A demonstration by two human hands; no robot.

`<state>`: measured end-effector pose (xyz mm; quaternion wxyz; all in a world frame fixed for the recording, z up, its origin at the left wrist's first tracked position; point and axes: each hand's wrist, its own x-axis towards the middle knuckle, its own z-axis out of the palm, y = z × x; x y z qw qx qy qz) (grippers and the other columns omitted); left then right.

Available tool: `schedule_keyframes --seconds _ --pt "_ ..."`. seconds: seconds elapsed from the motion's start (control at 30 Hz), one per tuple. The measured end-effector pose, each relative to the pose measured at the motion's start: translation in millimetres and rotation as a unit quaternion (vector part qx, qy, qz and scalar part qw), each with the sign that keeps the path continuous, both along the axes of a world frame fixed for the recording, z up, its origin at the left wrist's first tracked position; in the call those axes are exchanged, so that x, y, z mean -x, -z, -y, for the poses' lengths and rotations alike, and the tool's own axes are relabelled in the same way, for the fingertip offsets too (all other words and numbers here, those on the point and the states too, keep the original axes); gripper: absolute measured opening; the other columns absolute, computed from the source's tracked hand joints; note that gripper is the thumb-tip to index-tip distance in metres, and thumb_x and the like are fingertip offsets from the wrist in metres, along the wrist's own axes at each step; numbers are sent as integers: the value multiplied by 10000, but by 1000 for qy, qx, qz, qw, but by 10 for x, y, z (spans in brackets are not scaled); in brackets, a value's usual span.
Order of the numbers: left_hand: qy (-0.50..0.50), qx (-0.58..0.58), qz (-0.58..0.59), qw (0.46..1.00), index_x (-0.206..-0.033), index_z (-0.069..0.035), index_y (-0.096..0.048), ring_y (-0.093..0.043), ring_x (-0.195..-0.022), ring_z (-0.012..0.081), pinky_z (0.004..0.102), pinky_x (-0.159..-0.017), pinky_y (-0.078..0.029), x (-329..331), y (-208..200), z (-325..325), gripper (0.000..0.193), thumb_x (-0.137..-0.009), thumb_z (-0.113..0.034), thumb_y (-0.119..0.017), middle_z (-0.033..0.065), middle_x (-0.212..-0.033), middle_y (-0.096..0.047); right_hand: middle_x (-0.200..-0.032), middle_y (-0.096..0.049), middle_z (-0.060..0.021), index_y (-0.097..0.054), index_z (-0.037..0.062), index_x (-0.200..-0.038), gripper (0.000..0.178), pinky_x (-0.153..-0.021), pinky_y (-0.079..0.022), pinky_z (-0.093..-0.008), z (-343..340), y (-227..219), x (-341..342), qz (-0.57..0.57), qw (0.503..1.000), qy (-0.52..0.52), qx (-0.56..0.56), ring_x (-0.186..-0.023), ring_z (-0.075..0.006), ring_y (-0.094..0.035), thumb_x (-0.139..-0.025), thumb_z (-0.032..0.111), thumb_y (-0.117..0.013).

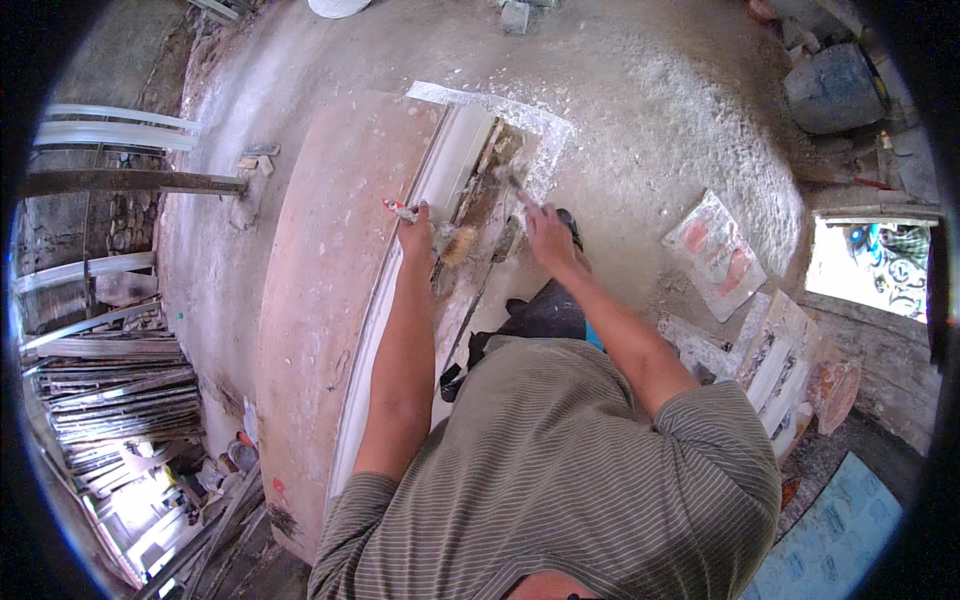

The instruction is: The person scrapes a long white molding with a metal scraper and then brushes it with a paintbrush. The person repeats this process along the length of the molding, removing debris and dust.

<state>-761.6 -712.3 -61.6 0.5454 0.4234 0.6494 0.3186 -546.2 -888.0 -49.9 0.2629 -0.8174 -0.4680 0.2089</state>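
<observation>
My left hand point(415, 236) is closed on a small red-and-white object point(400, 210), whose kind I cannot make out. It rests by a long white plaster moulding point(455, 160) that runs along the board and passes beneath my forearm. Farther right, my right hand point(548, 238) grips a short-handled tool point(508, 180) with a greyish head; motion blurs it too much to tell its kind. The tool is over a rough, stained wooden strip point(485, 220) beside the moulding. A tan, fuzzy patch point(460, 245) shows on that strip between my hands.
A wide pinkish board point(320, 260) spreads to my left. White residue point(550, 130) edges the far end. Right of me lie a stained panel point(715, 255) and moulding pieces point(775, 385). A dark bucket point(835, 90) stands far right; stacked strips point(120, 400) fill the left side.
</observation>
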Motion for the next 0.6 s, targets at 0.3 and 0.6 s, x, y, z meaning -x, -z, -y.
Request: schedule_keyframes --seconds 0.3,0.6 --pt "-81 14 109 991 -1171 18 -637 -608 -973 170 326 -865 -469 -569 -152 -140 415 -925 -307 -715 82 -1093 -670 -1049 -654 -235 -604 141 -1304 355 -839 -506 -490 -783 -330 -896 -77 991 29 -110 -968 -414 -633 -987 272 -514" --pt "-183 22 213 960 -1170 14 -639 -595 -982 166 324 -869 -458 -1434 -289 -613 407 -924 -301 -719 71 -1085 -665 -1030 -670 -223 -599 107 -1309 360 -853 -514 -453 -811 -152 -1545 -126 991 16 -47 -960 -363 -665 -983 248 -538"
